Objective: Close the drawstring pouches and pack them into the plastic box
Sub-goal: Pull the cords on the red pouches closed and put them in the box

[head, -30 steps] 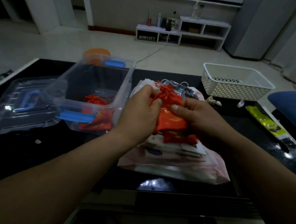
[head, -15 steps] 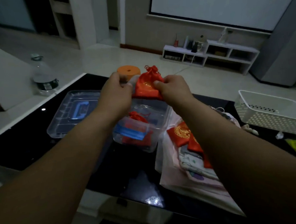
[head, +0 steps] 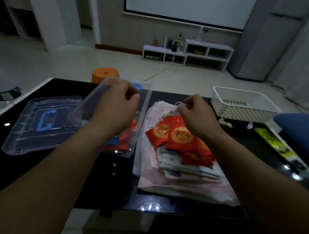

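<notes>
The clear plastic box [head: 146, 101] stands tilted on the black table, with red pouches [head: 124, 145] lying inside it. My left hand [head: 116, 108] hovers over the box with its fingers curled and nothing visible in them. To the right lies a pile of flat pouches on a pink bag [head: 182, 190]; on top are red pouches with gold emblems [head: 180, 136]. My right hand [head: 195, 114] rests at the far end of the pile, its fingertips pinched on the white drawstring [head: 178, 104] of a pale pouch [head: 157, 108].
The box's clear lid with a blue handle [head: 43, 122] lies to the left. A white mesh basket [head: 239, 103] stands at the right, with a blue cushion [head: 301, 127] and a yellow-green packet [head: 273, 141] beyond. An orange stool [head: 105, 74] stands behind the table.
Both hands held a closed red pouch above the box; now neither holds it. My right hand has moved right onto the pile and pinched a white drawstring.
</notes>
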